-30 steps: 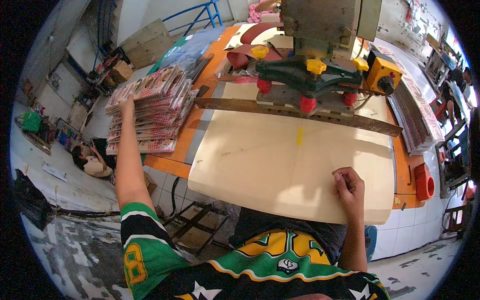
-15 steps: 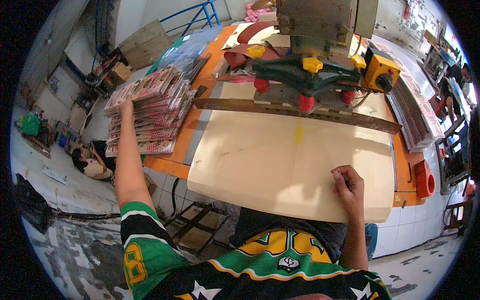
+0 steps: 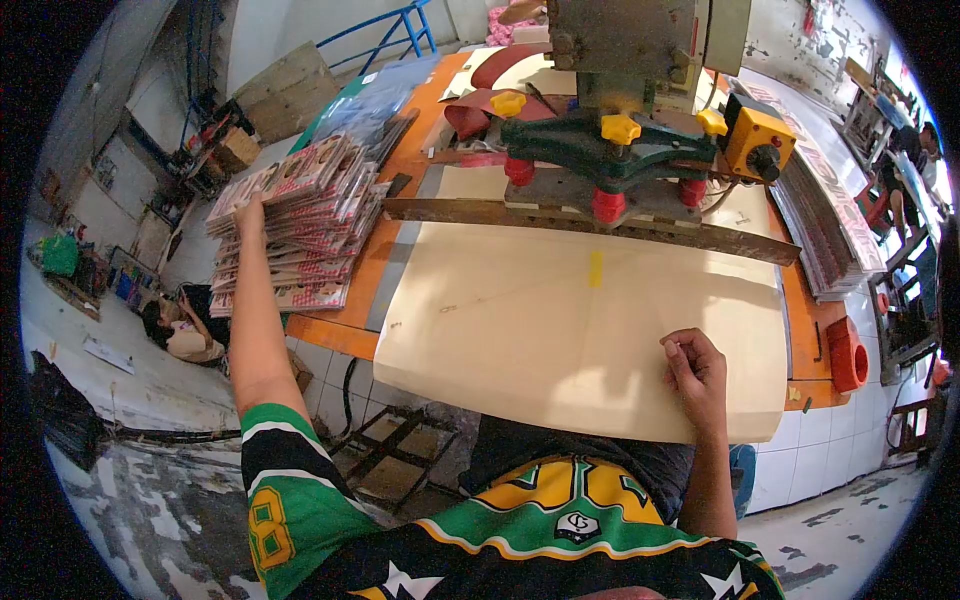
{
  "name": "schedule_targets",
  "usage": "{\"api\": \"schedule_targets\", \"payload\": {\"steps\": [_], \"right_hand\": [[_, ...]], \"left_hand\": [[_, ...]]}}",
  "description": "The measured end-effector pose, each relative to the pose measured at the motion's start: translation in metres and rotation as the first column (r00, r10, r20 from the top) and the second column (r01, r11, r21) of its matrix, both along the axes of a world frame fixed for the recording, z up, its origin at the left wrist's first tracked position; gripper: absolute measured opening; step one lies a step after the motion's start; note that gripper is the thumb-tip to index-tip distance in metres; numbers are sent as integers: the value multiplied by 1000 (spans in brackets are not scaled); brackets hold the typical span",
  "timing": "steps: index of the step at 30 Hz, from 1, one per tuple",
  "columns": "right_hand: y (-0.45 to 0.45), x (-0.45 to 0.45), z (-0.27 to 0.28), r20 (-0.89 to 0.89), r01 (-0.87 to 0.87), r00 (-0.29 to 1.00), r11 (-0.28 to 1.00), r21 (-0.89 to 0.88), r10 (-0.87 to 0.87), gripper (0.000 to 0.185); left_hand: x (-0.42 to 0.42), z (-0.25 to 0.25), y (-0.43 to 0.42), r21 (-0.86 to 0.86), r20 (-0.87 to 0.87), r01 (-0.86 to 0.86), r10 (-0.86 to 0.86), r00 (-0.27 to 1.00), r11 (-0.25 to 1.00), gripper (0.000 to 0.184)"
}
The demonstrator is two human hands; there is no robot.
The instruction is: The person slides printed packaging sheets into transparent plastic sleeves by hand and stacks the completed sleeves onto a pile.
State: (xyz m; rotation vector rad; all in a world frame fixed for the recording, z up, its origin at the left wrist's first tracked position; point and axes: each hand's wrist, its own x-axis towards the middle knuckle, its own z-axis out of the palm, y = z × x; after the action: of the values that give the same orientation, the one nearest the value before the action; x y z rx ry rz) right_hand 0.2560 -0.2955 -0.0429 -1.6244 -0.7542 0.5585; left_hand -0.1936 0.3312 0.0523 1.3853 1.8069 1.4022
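Observation:
Reaching to the left, my left hand is closed on the near-left edge of the upper packs in a tall stack of flat printed packs, which look wrapped in clear plastic. Its fingertips are partly hidden there. My right hand rests over the right part of a large cream sheet, its fingers curled and thumb against the forefinger, with nothing seen in it. Beyond the sheet stands a press-like machine with a dark green bracket and a long rusty metal bar across the sheet's far side.
A yellow control box sits right of the bracket. Another long stack of printed packs lies farther right. A red ring-shaped holder is at the orange table's right edge. Clear plastic sheets lie behind the left stack. People are in the background.
The view has shifted very slightly. My left hand has moved a little at the stack's edge, and the top pack there looks slightly displaced leftward. My right hand stays in place.

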Motion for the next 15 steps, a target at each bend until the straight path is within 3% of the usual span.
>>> {"api": "schedule_targets", "payload": {"steps": [5, 8, 12, 15], "right_hand": [[-1, 1, 1, -13, 1, 1000, 1000, -7, -1, 15], [0, 0, 2, 0, -2, 1000, 1000, -2, 2, 16], [-1, 0, 1, 0, -6, 1000, 1000, 22, 6, 16], [-2, 2, 1, 13, -13, 1000, 1000, -2, 13, 16]], "left_hand": [[-29, -13, 37, 62, -121, 127, -119, 985, 990, 96], [-27, -21, 39, 127, -205, 83, -56, 977, 988, 97], [-18, -25, 31, 184, -110, 143, -125, 986, 972, 95], [-9, -27, 21, 165, -3, 2, -2, 1000, 986, 95]]}}
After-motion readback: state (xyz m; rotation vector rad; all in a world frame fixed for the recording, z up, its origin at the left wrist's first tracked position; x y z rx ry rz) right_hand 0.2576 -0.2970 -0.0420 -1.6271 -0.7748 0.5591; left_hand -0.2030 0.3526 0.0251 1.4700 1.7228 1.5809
